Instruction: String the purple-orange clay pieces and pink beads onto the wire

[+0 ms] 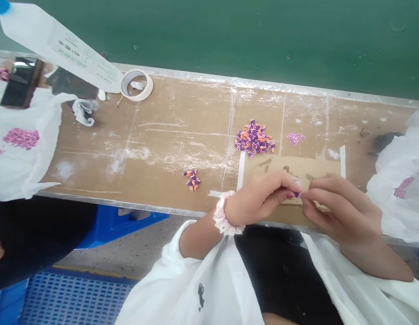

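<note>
My left hand (263, 198), with a frilly pale scrunchie (226, 214) on its wrist, pinches a small purple piece (297, 195) between thumb and forefinger. At the piece's right end the thumb and forefinger of my right hand (346, 205) are pressed together. A speck of pink shows there, too small to make out. Both hands are over a tan board (273, 167) taped to the table. Beyond them lies a heap of small purple, orange and pink pieces (255, 139). Right of the heap are tiny pink bits (296, 138). Several more purple-orange pieces (193, 180) sit to the left.
White plastic sheets with pink bits lie at the left (43, 158) and right (395, 153) of the table. A tape roll (137, 85), a white bottle (63, 49) and a dark phone-like object (21, 81) are at the far left. Another person's dark-clothed leg (36, 234) shows below.
</note>
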Motion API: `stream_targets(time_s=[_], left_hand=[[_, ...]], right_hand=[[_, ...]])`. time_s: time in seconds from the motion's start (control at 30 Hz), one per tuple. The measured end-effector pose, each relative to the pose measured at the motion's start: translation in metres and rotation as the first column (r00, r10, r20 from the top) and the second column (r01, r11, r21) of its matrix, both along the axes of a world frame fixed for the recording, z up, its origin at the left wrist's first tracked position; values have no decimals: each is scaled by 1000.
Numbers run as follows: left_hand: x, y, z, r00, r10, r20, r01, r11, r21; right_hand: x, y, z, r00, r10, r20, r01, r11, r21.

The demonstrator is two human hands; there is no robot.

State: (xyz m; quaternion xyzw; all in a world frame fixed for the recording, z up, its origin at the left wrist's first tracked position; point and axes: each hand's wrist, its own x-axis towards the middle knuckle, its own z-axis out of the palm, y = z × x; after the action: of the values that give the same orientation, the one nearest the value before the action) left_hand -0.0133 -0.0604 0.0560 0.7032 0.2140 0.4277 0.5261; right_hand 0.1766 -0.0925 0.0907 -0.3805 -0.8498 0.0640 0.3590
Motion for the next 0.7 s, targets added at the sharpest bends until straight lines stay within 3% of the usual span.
stream_targets(time_s=[0.2,0.33,0.7], left_hand=[[-3,0,-1,998,-65,13,66,995,-74],[-4,0,-3,993,-107,49,113,985,-127],[0,-1,-6,991,-120,65,128,984,-124]], right_hand=[[0,0,2,998,60,-17,-60,998,-14],[-3,-3,3,999,35,-36,-36,999,-37],[-1,-10,2,1000,-8,-29,5,997,-83]])
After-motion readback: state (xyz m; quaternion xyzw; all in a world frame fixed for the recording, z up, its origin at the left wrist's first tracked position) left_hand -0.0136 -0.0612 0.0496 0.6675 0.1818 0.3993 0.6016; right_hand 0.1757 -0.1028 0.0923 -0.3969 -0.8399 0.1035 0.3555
